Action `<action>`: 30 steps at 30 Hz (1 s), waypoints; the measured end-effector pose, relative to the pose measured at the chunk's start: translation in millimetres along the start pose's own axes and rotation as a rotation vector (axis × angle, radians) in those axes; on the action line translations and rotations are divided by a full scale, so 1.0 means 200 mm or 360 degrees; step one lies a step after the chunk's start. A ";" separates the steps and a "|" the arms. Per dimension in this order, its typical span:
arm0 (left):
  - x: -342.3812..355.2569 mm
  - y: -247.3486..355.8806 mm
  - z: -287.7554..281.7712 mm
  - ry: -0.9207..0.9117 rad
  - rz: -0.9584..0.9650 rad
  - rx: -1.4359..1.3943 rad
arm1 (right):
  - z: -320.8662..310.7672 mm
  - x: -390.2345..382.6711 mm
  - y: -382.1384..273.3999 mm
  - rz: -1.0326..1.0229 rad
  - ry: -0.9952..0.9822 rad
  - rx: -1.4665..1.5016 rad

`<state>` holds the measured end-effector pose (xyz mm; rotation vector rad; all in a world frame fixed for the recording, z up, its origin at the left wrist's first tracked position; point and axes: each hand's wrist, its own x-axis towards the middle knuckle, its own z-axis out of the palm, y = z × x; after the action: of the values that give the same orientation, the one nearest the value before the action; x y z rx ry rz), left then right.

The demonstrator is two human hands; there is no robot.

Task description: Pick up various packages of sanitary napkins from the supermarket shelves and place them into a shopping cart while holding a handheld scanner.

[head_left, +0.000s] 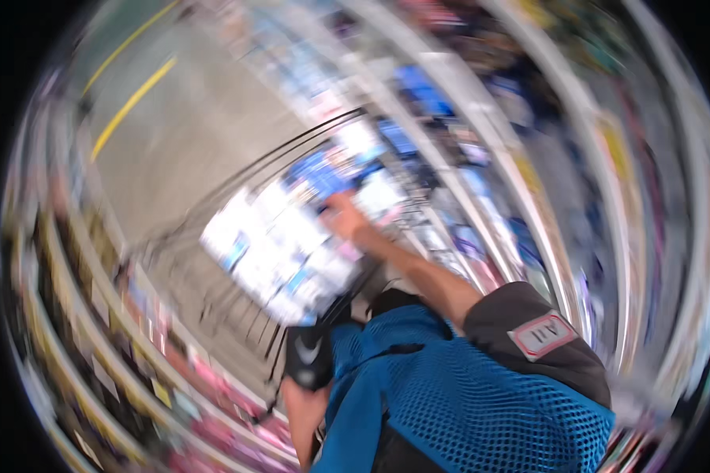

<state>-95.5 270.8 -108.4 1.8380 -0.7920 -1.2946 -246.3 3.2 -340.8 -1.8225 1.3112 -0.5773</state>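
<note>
My right hand (pixel 341 214) reaches forward over the far right part of a black wire cart (pixel 237 175). It is at or just beside some blue packages (pixel 317 175), and motion blur smears its fingers. White packages (pixel 272 244) with small blue patches lie packed together in the cart, nearer to me. At the cart's near end, my left forearm shows a dark covering (pixel 308 356) with a pale mark on it. The fingers of my left hand cannot be made out there.
Long shelves (pixel 521 169) full of blurred goods run along the right, close to the cart. More shelving (pixel 114 315) with pink and mixed items curves along the left. Beyond the cart lies a grey-brown floor (pixel 189 134) with a yellow line (pixel 132 109).
</note>
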 end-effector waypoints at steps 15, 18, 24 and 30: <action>-0.08 0.30 0.84 -0.1007 0.0475 0.0499 | -1.70 -1.86 0.34 0.0646 0.1660 0.0209; -0.13 0.36 0.98 -0.1121 0.0557 0.0612 | -1.91 -1.96 0.34 0.0578 0.1905 -0.0143; -0.24 0.44 1.17 -0.1389 0.0897 0.0893 | -2.29 -1.88 0.41 0.0433 0.2069 -0.0877; -0.33 0.44 1.15 -0.1269 0.0820 0.0873 | -2.34 -1.73 0.42 0.1457 0.1505 -0.1257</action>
<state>-340.0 226.9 -51.8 1.2771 -2.0585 -1.5379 -765.6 153.0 -110.0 -1.1694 3.0966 -0.4075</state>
